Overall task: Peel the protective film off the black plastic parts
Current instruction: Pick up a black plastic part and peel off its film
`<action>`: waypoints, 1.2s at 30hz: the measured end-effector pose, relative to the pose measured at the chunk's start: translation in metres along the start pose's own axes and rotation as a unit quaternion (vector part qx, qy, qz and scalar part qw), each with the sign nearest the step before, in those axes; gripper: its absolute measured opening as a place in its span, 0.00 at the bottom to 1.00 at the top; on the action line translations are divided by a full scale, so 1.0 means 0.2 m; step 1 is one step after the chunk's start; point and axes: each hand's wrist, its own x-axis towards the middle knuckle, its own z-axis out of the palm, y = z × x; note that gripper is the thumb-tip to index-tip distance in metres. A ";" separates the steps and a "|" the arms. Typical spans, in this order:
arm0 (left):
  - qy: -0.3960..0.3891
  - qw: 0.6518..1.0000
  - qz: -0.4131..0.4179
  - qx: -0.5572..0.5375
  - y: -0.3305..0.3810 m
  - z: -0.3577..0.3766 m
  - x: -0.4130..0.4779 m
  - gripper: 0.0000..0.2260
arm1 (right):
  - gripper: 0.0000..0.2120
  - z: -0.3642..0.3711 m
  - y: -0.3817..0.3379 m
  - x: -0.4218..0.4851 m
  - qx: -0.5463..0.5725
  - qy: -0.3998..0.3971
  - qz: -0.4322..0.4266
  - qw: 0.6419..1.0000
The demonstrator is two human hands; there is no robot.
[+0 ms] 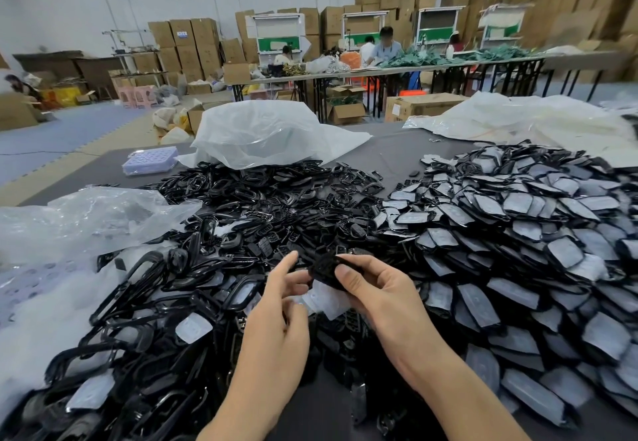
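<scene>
Head view: the right hand (374, 290) pinches a black part (326, 268) above the worktop (390, 154), thumb on top. The left hand (276, 313), forefinger straight, pinches the white film (328, 300) hanging just under that part. A heap of film-covered parts (518, 233) lies to the right.

A bulging bag (262, 133) sits far back on the worktop (397, 154). Left of the bag lies a tray (150, 161); right of it, sheeting (535, 119). Before the bag is a heap of frames (241, 205), before and right of it a heap of filmed parts (518, 233), and before and left a crumpled bag (86, 219). Well before it (nearest the wearer), the right hand (376, 288) holds a part (328, 268) and the left hand (276, 323) pinches its film (324, 299). Behind the bag stand long tables (414, 71) and cartons (186, 43).
</scene>
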 end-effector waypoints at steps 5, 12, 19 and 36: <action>-0.028 0.997 0.039 -0.061 0.05 -0.02 0.02 0.12 | 0.13 0.00 0.00 -0.01 0.004 -0.048 0.033 0.998; -0.002 0.998 0.008 -0.062 0.01 -0.02 0.02 0.10 | 0.09 -0.01 0.00 0.01 0.036 -0.028 0.032 0.998; 0.022 0.992 -0.016 -0.123 0.01 -0.04 0.04 0.11 | 0.06 -0.05 0.01 0.05 0.038 0.107 -0.004 0.994; -0.029 0.997 0.061 -0.024 0.02 0.00 0.02 0.12 | 0.08 -0.06 0.03 0.04 -0.043 0.070 -0.009 0.997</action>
